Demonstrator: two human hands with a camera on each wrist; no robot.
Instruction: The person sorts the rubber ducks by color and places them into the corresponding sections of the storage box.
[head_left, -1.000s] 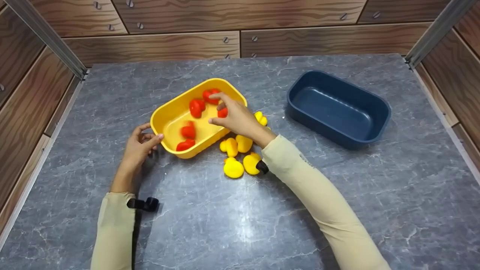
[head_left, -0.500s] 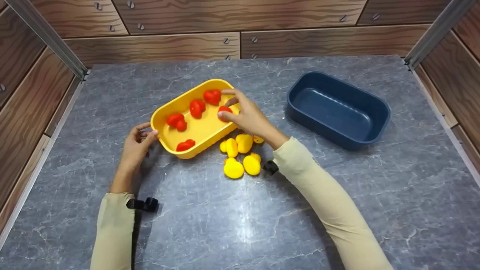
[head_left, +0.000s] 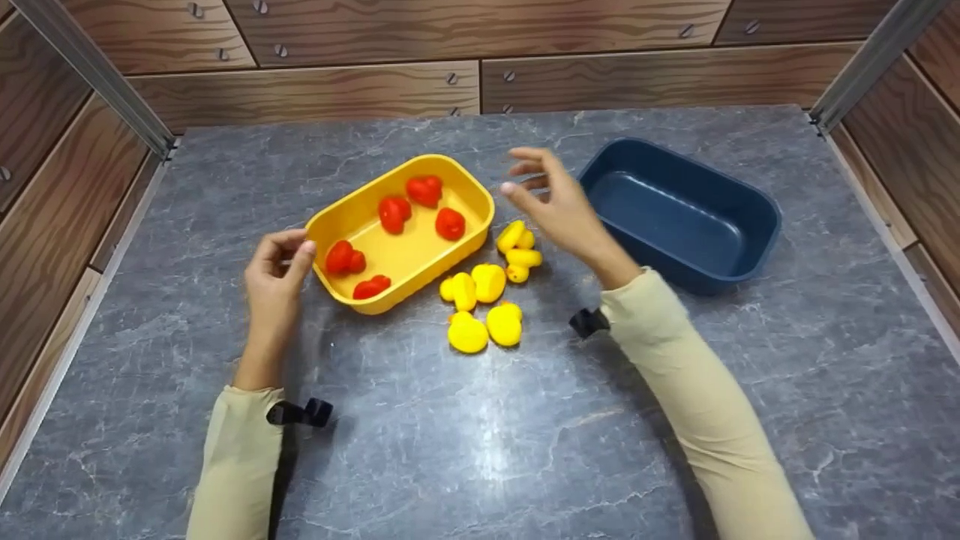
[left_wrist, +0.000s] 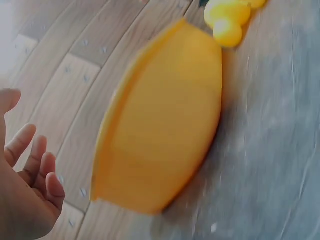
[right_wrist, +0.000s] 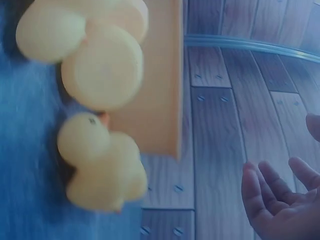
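The yellow bin (head_left: 409,259) holds several small red rounded toys (head_left: 394,215). My left hand (head_left: 274,281) is beside the bin's left end, its fingers loosely bent with nothing in them; in the left wrist view a gap shows between this hand (left_wrist: 30,185) and the bin wall (left_wrist: 155,130). Several yellow rubber ducks (head_left: 489,283) lie on the table at the bin's right front side. Above and right of them, my right hand (head_left: 562,206) is raised with spread, relaxed fingers. In the right wrist view that hand (right_wrist: 285,200) is bare of any object, and a duck (right_wrist: 102,162) shows close by.
A dark blue bin (head_left: 679,217) stands at the right, its near left part behind the right hand in the head view. Grey marbled tabletop (head_left: 420,442) lies under everything. Wood-patterned walls (head_left: 480,34) close off the back and sides.
The right hand has left the yellow bin and moved right, toward the blue bin. A red toy at the bin's left end has shifted. The left hand has come off the rim slightly.
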